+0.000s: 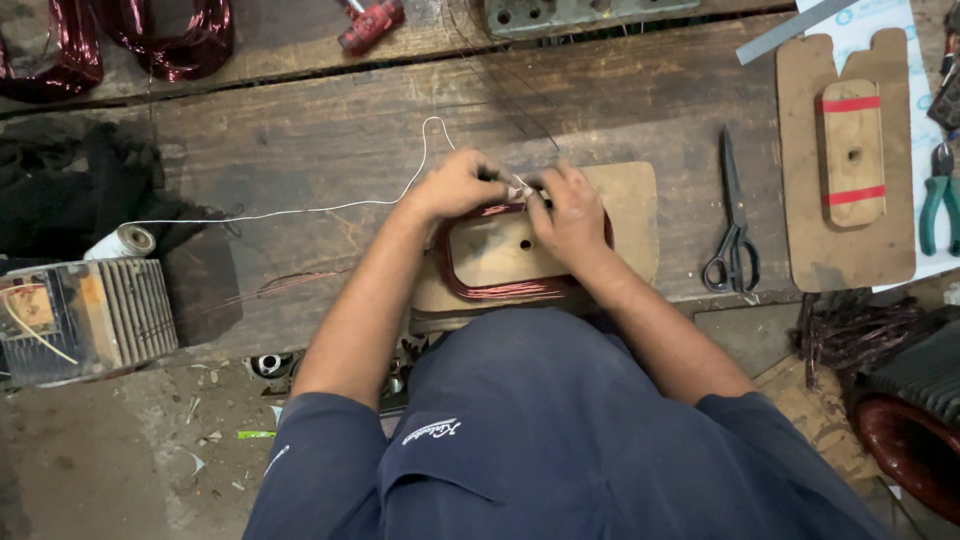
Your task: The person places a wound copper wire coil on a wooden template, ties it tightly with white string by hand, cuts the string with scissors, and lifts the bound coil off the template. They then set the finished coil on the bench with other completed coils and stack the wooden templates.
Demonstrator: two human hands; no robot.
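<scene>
Copper coil (500, 290) on wooden form, bench (300, 150) edge, left of scissors (733, 225) | left hand (455, 185), right hand (570, 215) pinch white string (330, 208) at coil's far side | likely springy, scratch-prone; grip bundled sides

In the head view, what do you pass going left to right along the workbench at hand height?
Thread spool → left hand → right hand → scissors → wooden former → green pliers.
</scene>
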